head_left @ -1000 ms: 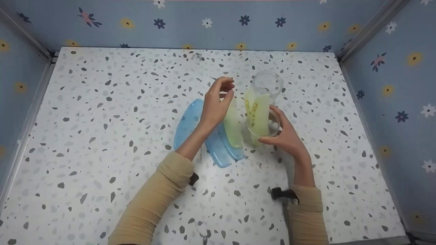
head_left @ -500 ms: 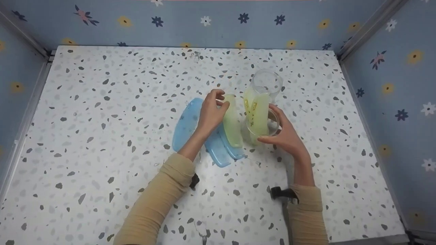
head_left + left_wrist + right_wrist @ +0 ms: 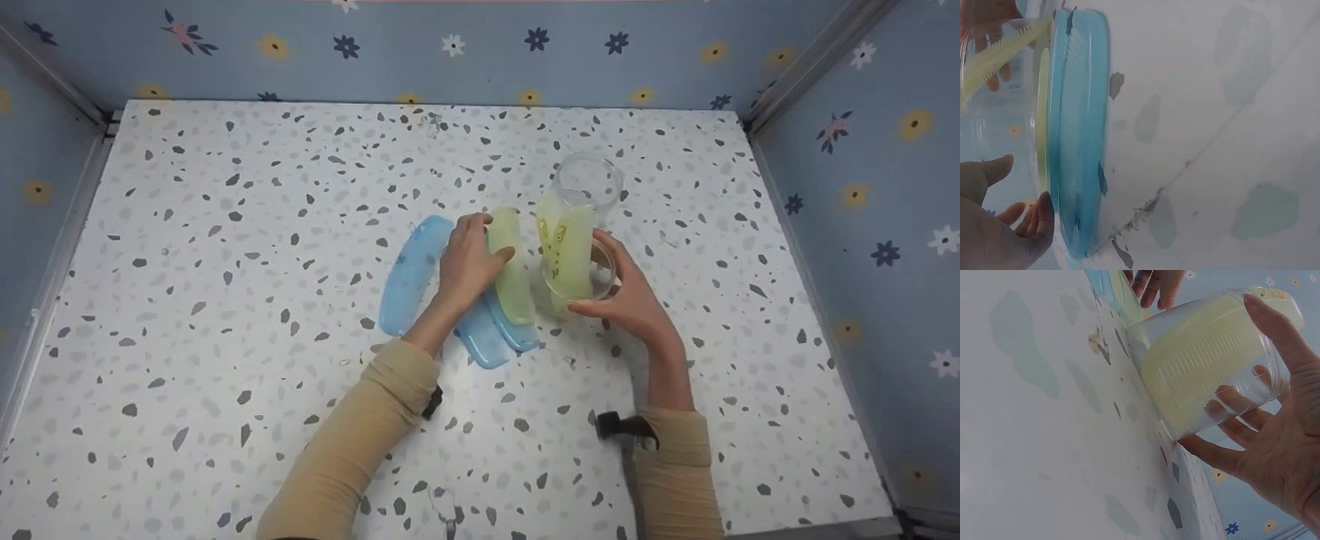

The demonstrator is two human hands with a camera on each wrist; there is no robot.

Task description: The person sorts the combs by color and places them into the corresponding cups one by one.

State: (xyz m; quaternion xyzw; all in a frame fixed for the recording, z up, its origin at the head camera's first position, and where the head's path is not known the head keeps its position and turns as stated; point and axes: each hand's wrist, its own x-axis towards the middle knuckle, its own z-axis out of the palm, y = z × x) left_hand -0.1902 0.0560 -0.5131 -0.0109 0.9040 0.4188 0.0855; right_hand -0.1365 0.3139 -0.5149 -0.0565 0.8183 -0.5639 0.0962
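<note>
A yellow-green comb [image 3: 514, 289] lay near the middle of the white speckled table [image 3: 225, 337], its long axis running from the back toward the person, the near end angled slightly right. The person's left hand [image 3: 466, 262] hung over its left edge, thumb apart from loosely bent fingers; I could see no grip, and whether it touched the comb I could not tell. Beneath and beside that comb, two blue combs [image 3: 484, 345] pointed their near ends rightward too, partly overlapping. A third blue comb [image 3: 409, 281] lay farther left, leaning the opposite way. Just right of the yellow-green comb stood a see-through jar [image 3: 1145, 333], upright, mouth up, with the right hand [image 3: 641, 296] curled round its side, thumb and fingers spread to the jar's width. Two more yellow-green combs [image 3: 576, 251] stood steeply inside, their tops above the rim. Behind it, close by, was another see-through jar [image 3: 609, 201], blocking the way straight back. Wide stretches of tabletop ran leftward and toward the person; flowered blue walls [image 3: 405, 30] edged the table at the back and both sides.
</note>
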